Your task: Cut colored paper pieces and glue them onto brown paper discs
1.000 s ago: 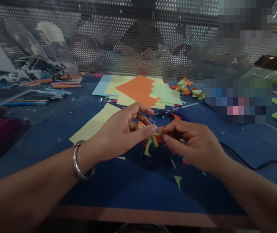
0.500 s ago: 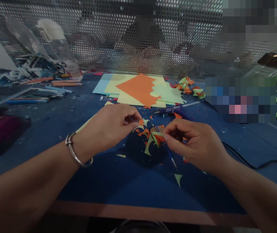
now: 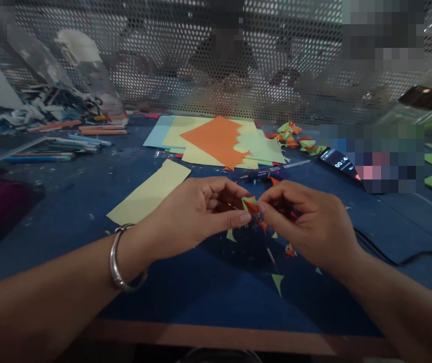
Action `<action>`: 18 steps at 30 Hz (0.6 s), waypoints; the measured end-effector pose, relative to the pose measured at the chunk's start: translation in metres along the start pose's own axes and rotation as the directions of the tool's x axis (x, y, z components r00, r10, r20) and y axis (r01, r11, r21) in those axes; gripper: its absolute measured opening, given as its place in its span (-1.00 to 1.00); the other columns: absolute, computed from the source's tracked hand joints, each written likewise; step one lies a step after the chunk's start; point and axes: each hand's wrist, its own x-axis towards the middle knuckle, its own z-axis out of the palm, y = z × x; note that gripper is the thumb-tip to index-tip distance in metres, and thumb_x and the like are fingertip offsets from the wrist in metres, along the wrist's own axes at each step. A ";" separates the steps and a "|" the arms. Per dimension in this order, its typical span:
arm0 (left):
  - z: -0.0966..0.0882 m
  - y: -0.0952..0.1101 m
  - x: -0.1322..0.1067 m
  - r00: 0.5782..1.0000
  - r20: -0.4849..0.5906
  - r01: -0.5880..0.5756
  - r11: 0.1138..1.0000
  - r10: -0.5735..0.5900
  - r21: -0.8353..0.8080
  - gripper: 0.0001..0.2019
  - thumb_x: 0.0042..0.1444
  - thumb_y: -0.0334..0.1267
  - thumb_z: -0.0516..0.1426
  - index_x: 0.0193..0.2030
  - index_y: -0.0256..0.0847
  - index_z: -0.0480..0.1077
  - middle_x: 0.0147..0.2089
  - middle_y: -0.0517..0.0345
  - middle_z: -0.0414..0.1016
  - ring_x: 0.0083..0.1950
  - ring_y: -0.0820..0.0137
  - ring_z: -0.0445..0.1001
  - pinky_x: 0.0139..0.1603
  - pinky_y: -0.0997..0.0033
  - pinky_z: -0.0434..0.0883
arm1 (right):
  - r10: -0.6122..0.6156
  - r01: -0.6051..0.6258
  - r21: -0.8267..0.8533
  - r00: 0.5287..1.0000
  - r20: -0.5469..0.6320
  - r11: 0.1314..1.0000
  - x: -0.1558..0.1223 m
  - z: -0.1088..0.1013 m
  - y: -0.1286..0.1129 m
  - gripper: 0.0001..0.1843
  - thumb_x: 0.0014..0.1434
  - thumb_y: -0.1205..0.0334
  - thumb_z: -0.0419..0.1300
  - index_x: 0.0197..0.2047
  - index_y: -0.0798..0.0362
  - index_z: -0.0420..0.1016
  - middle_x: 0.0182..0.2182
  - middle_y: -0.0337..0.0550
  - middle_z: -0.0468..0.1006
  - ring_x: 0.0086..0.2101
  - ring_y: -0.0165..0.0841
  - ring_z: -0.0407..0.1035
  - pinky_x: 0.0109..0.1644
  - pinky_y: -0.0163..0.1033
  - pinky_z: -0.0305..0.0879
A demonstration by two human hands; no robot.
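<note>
Both my hands meet above the middle of the blue table point(image 3: 185, 292). My left hand point(image 3: 197, 214), with a silver bangle point(image 3: 119, 259) on its wrist, pinches a small folded orange and green paper piece point(image 3: 250, 205) between thumb and fingers. My right hand point(image 3: 307, 224) is closed on the same piece from the right side. Small orange and green paper scraps point(image 3: 276, 282) lie on the table beneath the hands. A thin tool point(image 3: 271, 254) lies under my right hand, mostly hidden.
Sheets of orange, yellow, green and blue paper point(image 3: 216, 138) lie behind the hands, with a pale yellow strip point(image 3: 150, 194) to the left. Pens point(image 3: 68, 143) lie at far left, folded paper shapes point(image 3: 295, 137) at back right. A black cable point(image 3: 401, 254) runs right. A perforated metal screen point(image 3: 201, 60) closes the back.
My left hand went to the table scraps, then came back to the right hand and now pinches the folded piece, which looks more tightly folded. The loose strips hanging from it are gone.
</note>
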 end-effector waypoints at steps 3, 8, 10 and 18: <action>-0.003 0.001 0.001 1.000 -0.001 0.021 0.998 -0.021 -0.061 -0.68 0.10 -0.28 0.37 -0.02 -0.30 0.50 -0.16 0.09 0.66 -0.13 0.44 0.59 -0.07 0.49 0.48 | -0.007 0.007 0.008 1.000 -0.002 1.000 -0.001 -0.001 0.000 -0.85 0.17 0.45 0.25 -0.40 0.05 0.51 -0.59 -0.40 0.45 -0.63 -0.60 0.16 -0.55 -0.44 0.09; -0.002 0.002 0.002 1.000 -0.014 0.022 0.995 -0.024 -0.093 -0.64 0.06 -0.26 0.40 -0.02 -0.30 0.50 -0.16 0.08 0.66 -0.14 0.45 0.59 -0.08 0.49 0.48 | -0.009 0.009 -0.005 1.000 -0.013 1.000 -0.002 -0.002 -0.002 -0.85 0.16 0.45 0.25 -0.41 0.05 0.51 -0.60 -0.39 0.46 -0.63 -0.59 0.19 -0.56 -0.43 0.09; -0.001 0.002 0.002 1.000 -0.012 0.025 0.994 -0.027 -0.106 -0.63 0.02 -0.28 0.42 -0.04 -0.29 0.50 -0.20 0.12 0.65 -0.17 0.47 0.58 -0.11 0.50 0.48 | -0.011 0.011 -0.003 1.000 -0.021 1.000 -0.002 -0.001 -0.003 -0.85 0.16 0.44 0.24 -0.41 0.05 0.50 -0.60 -0.38 0.46 -0.63 -0.58 0.19 -0.56 -0.42 0.09; -0.008 0.006 -0.001 0.995 0.060 0.084 0.983 -0.075 -0.166 -0.68 0.06 -0.32 0.39 -0.02 -0.21 0.61 -0.16 0.10 0.67 -0.15 0.44 0.58 -0.03 0.43 0.45 | 0.011 -0.011 0.032 1.000 -0.004 0.999 -0.003 -0.002 -0.002 -0.86 0.23 0.35 0.21 -0.37 0.03 0.53 -0.58 -0.32 0.46 -0.63 -0.54 0.17 -0.58 -0.37 0.08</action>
